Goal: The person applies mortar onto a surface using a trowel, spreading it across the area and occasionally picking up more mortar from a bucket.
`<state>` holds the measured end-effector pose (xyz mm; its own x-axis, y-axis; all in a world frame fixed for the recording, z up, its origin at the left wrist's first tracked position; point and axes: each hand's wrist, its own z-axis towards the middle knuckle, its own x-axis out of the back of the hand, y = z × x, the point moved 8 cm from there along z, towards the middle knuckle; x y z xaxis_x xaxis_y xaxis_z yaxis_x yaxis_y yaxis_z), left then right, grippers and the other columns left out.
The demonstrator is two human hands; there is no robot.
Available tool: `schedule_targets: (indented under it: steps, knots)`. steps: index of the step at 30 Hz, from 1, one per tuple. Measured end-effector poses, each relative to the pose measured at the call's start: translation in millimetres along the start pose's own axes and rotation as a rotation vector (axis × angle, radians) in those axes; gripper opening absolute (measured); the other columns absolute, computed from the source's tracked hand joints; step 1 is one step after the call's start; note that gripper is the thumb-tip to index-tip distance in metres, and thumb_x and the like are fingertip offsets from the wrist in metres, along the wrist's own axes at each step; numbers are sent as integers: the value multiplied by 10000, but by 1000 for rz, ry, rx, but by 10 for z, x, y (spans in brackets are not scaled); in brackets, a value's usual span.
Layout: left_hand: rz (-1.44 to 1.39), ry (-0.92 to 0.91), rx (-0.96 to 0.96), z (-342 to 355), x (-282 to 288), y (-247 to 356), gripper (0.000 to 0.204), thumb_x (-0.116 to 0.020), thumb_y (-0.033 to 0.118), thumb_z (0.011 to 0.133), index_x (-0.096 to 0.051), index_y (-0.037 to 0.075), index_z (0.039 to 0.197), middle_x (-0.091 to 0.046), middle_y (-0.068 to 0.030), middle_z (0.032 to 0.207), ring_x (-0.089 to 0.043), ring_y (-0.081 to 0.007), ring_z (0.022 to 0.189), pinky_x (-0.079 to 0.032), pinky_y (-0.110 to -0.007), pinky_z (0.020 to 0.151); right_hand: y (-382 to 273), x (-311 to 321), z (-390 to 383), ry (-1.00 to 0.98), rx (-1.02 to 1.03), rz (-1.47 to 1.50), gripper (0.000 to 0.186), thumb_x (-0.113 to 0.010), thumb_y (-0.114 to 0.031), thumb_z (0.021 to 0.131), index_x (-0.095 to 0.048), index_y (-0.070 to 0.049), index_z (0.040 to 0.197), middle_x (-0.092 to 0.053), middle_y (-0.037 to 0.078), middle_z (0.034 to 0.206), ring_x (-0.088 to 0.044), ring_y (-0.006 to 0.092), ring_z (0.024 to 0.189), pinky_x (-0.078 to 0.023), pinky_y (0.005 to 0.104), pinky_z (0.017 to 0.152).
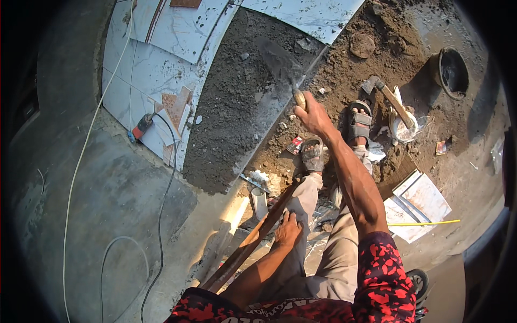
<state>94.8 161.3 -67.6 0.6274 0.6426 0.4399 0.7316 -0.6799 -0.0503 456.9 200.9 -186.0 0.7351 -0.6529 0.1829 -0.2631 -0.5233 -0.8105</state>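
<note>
Trowel (pixel 281 63) is held by the right hand (pixel 314 114), its blade laid on the far right part of the mortar bed (pixel 226 118), near the bed's straight right edge. The handle (pixel 299 99) is wrapped by the right fingers, which are pressed together around it. The left hand (pixel 288 231) is rested on the trouser leg (pixel 306 198), to the near right of the bed; its fingers are loosely spread, with nothing seen pinched. The trowel is judged light and stiff, its thin blade likely to be slowed by gritty mortar; it is best gripped by the handle. The bed is bounded on its left by white tiles (pixel 177 32), probably brittle at their edges, and on its right by brown soil (pixel 344 64). Free room is offered across the bed's middle; left of it, a red power tool (pixel 142 126) is to be avoided.
</note>
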Motion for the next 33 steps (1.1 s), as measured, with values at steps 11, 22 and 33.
schedule_targets:
  steps: [11, 22, 33]
  knots:
    - [-15, 29, 33, 0, -79, -188, 429, -572, 314, 835, -527, 110, 1210, -462, -137, 1396, -639, -393, 962, -502, -529, 792, -132, 119, -387, 440, -103, 361, 431, -598, -213, 875, -395, -80, 1232, -618, 299, 872, -588, 513, 855, -459, 526, 736]
    - [-63, -19, 72, 68, -245, -271, 454, -568, 245, 840, -527, 56, 1251, -434, -172, 1409, -604, -398, 1051, -471, -507, 882, 62, -108, -535, 585, -90, 327, 520, -574, -230, 902, -323, -46, 1319, -616, 236, 860, -638, 336, 763, -482, 415, 673]
    - [-81, -142, 103, 13, -107, 162, 408, -503, 164, 872, -538, -23, 1233, -428, -187, 1417, -583, -402, 1095, -445, -504, 932, 602, -783, -673, 58, -51, -92, 499, -607, -263, 897, -373, -38, 1276, -611, 251, 858, -650, 349, 814, -477, 431, 680]
